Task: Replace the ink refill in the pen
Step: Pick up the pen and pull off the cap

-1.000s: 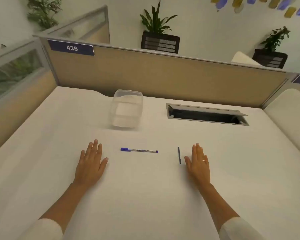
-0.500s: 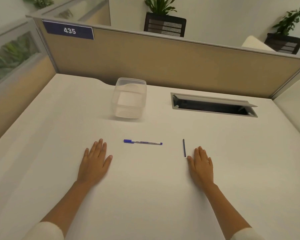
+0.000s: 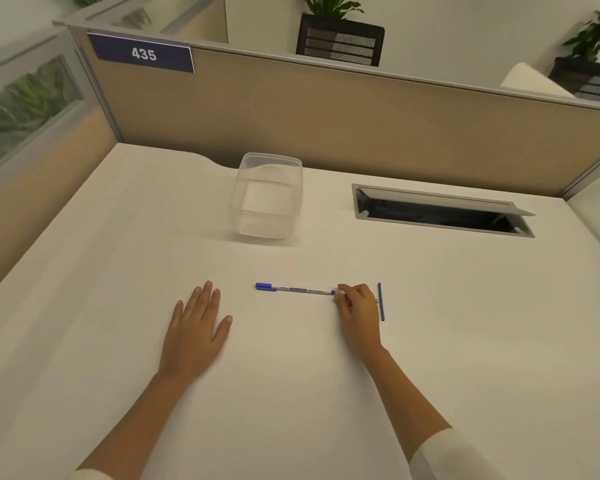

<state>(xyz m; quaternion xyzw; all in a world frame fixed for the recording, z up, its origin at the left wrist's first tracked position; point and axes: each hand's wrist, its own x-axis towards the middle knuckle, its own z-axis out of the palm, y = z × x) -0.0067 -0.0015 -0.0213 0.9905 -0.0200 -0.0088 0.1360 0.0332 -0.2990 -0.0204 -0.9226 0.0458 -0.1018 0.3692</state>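
Head view: clear container (image 3: 266,195), nothing inside.

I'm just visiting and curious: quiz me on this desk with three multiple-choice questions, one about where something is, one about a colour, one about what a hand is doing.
1. Where does the loose refill lie?
A. inside the clear container
B. on the desk, right of the right hand
C. under the left hand

2. What colour is the pen cap?
A. red
B. green
C. blue

3. What is the left hand doing?
A. resting flat and empty on the desk
B. holding the pen
C. lifting the container

Answers: 1 B, the refill lies just beyond the right hand. 2 C, the pen's left end is blue. 3 A, its fingers are spread on the desk.
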